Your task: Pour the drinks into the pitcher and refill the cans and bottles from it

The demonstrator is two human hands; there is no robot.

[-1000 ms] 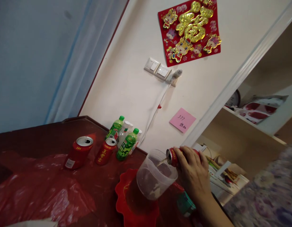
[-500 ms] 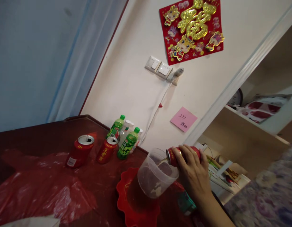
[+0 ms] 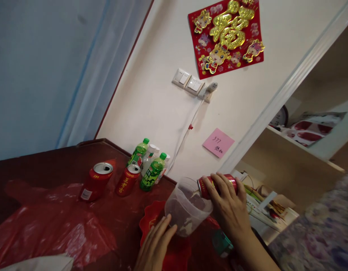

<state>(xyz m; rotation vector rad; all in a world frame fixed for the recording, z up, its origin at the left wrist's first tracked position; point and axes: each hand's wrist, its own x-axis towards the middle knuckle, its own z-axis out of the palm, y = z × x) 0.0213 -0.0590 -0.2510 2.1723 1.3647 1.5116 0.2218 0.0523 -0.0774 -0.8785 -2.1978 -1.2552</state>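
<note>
My right hand (image 3: 230, 205) is wrapped round a red drink can (image 3: 203, 189), tipped on its side with its top end over the mouth of a translucent plastic container (image 3: 178, 212). A thin stream of liquid shows at the can's opening. Whitish residue clings low on the container's wall. Beneath it lies a red scalloped tray (image 3: 178, 259), partly covered by my left hand (image 3: 157, 244). That hand's fingers are stretched out, with the tips at the container's lower left side; whether they touch it I cannot tell.
Two opened red cans, a larger (image 3: 96, 182) and a smaller (image 3: 128, 181), stand left of green-capped bottles (image 3: 152, 173). A crumpled red plastic bag (image 3: 55, 222) covers the table's left front. A teal object (image 3: 222, 242) sits below my right wrist. Shelves (image 3: 292, 162) are at right.
My left hand has come into view from below, reaching up to the container. The right hand keeps the can tilted in nearly the same place, and the stream looks thinner.
</note>
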